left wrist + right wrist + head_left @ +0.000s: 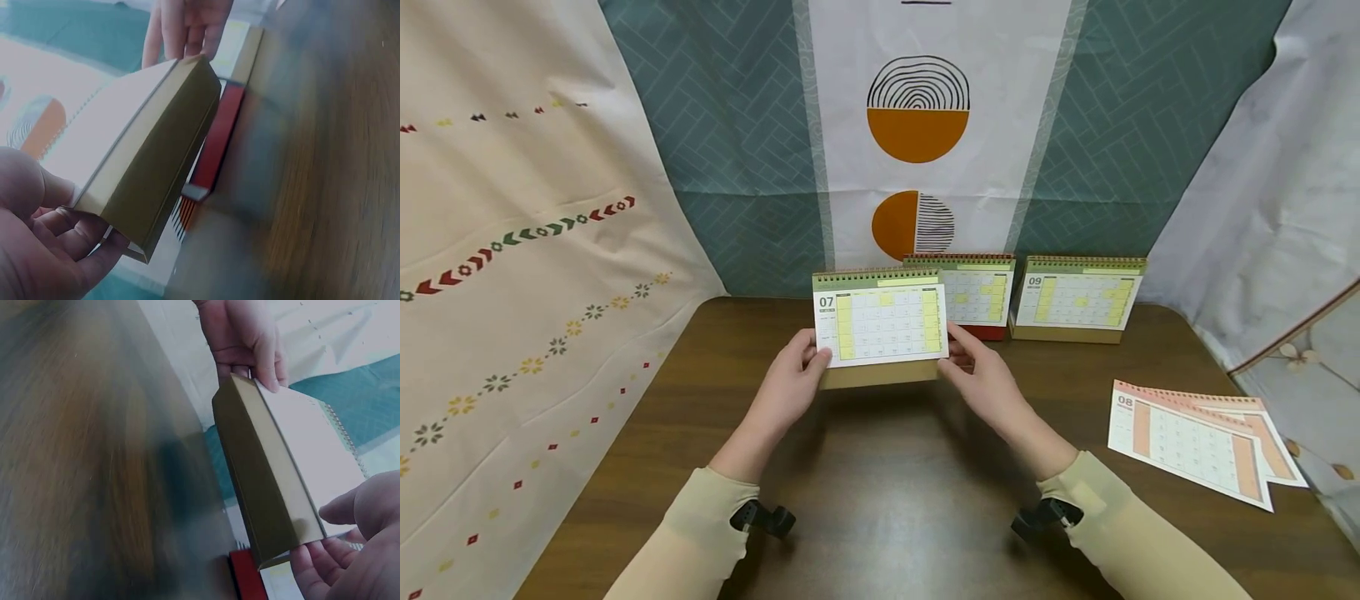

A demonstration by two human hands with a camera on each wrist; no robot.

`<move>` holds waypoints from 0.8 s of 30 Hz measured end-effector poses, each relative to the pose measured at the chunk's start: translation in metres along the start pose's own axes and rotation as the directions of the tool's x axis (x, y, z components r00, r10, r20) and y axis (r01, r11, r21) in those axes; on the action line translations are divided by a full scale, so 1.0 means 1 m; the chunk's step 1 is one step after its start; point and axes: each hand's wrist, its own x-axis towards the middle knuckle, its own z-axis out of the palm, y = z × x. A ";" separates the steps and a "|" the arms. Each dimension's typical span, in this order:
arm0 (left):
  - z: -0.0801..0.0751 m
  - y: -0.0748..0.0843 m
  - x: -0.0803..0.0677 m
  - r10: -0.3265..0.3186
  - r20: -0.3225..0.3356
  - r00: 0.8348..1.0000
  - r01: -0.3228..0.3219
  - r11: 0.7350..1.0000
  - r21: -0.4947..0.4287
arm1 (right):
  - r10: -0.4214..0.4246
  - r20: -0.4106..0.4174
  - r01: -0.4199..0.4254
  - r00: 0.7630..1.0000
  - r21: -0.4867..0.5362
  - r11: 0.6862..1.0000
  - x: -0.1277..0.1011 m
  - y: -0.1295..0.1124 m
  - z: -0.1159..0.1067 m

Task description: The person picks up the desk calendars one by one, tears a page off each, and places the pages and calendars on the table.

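A spiral-bound desk calendar [891,325] with a green top, showing page 07, is held up between both hands over the far part of the table. My left hand [792,371] grips its left edge, thumb on the front and fingers behind. At the opposite edge, my right hand [981,375] pinches it the same way. The wrist views show the tan base [159,159] from below, raised off the wood. Behind the held calendar stands another calendar [977,296] with a red base, partly hidden by it. A third calendar [1078,300], page 09, stands to its right.
Loose calendar pages [1187,442] with pink tops, the upper one marked 08, lie overlapping at the right of the wooden table [910,500]. Patterned cloth [737,167] hangs behind the table, and a pale printed cloth [535,333] hangs along the left.
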 end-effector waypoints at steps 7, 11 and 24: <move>0.022 0.013 0.003 0.030 0.031 0.999 -0.030 1.000 -0.005 | 0.010 -0.079 -0.013 0.997 -0.027 1.000 -0.012 0.012 -0.017; 0.031 0.017 0.006 0.040 0.046 0.998 -0.039 0.999 -0.009 | 0.016 -0.126 -0.019 0.992 -0.022 1.000 -0.019 0.017 -0.025; 0.058 0.037 0.017 0.064 0.106 0.992 -0.055 0.994 -0.090 | 0.046 -0.260 -0.025 0.965 0.081 0.996 -0.027 0.026 -0.042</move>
